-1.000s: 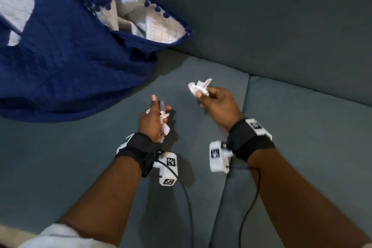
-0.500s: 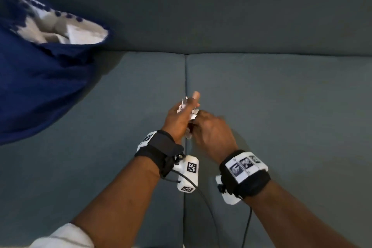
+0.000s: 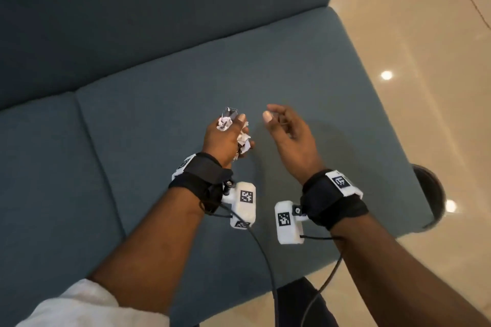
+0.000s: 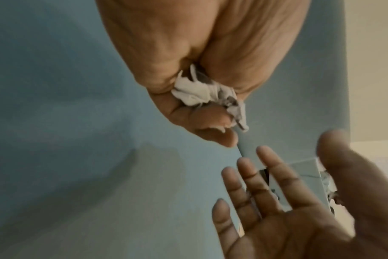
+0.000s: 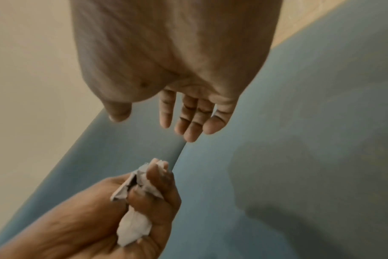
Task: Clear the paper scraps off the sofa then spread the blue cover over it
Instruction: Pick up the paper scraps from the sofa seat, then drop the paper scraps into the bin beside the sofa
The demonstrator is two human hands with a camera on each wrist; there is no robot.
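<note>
1. Since half a second ago, the right grip (image 3: 288,138) has drawn clear of the left grip (image 3: 223,141), and the blue cover has slid out of the head view.
2. The left grip is curled tightly round the crumpled paper scraps (image 3: 225,122), above the sofa (image 3: 292,61) seat.
3. The right grip hangs relaxed, fingers spread, and is empty.
4. Clearing looks nearly finished. The next move is probably to discard the wad, perhaps into the dark round object (image 3: 431,194), then fetch the cover.

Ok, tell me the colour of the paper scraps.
Paper scraps: white with dark marks; best in left wrist view.
</note>
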